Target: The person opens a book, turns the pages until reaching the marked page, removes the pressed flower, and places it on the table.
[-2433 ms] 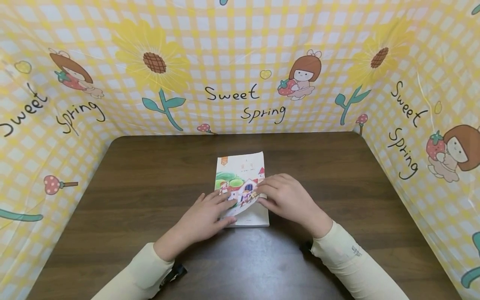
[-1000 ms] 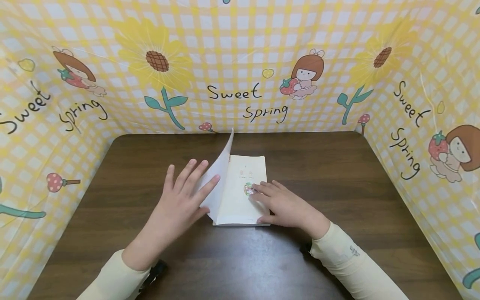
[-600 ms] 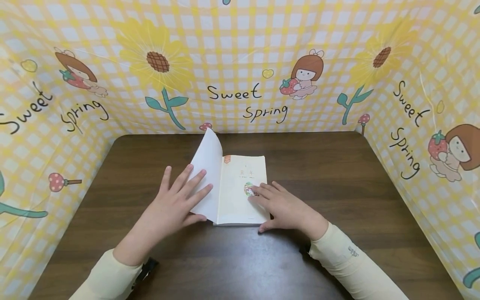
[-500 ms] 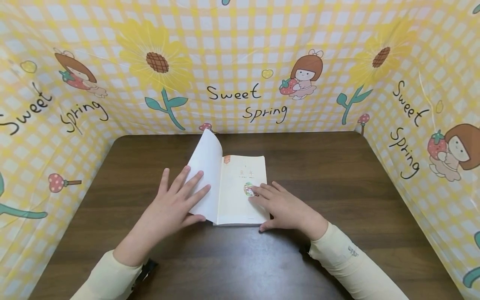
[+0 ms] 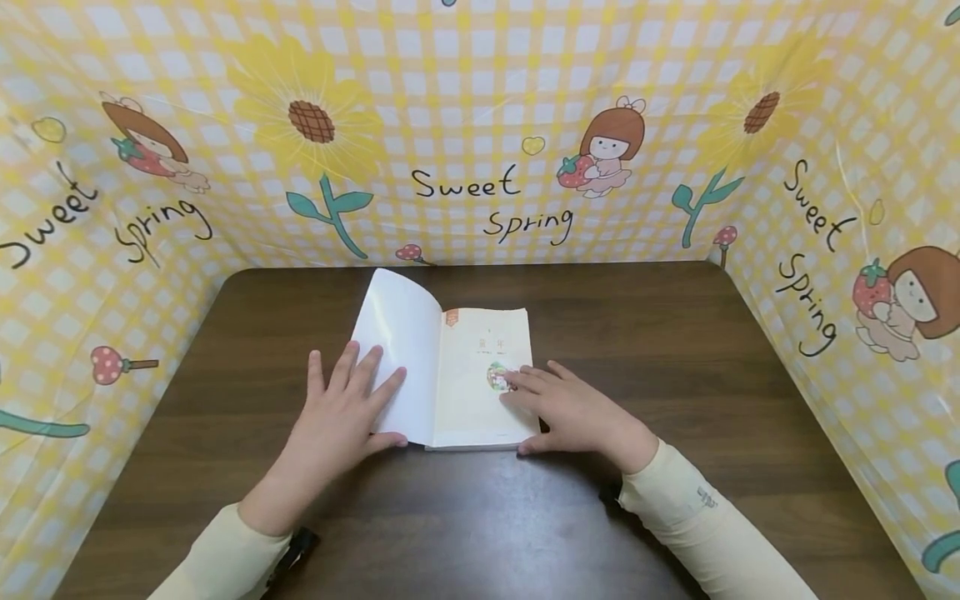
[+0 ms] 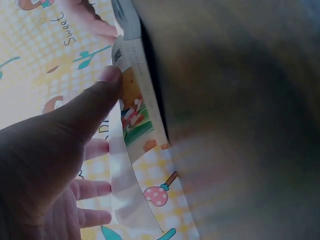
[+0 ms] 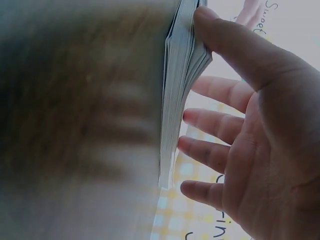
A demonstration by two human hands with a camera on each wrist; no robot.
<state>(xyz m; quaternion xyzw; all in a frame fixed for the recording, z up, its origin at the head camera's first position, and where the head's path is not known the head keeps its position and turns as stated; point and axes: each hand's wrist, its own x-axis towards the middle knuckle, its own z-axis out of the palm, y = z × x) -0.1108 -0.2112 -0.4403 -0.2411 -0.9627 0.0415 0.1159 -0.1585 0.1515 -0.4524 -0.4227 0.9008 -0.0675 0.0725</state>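
A paperback book (image 5: pixel 476 412) lies on the table with its front cover (image 5: pixel 397 333) turned over to the left, white inside up. The cover slopes upward, its far corner raised. My left hand (image 5: pixel 337 417) is spread over the cover's left part, fingers straight, thumb near its lower edge. On the cream title page, with a small round picture, rest the fingers of my right hand (image 5: pixel 573 412); its thumb is at the lower right corner. The left wrist view shows the colourful outside of the cover (image 6: pixel 135 115) and the spine. Page edges (image 7: pixel 175 80) fan slightly beneath the right thumb in the right wrist view.
The dark wooden table (image 5: pixel 652 333) extends around the book on all sides. A yellow checked cloth (image 5: pixel 465 100) with printed flowers and cartoon figures stands as walls at the back, left and right.
The cover, closed at first with both hands on it, was lifted and swung left, and now leans lower. My left hand has moved left with it; the right has settled on the title page.
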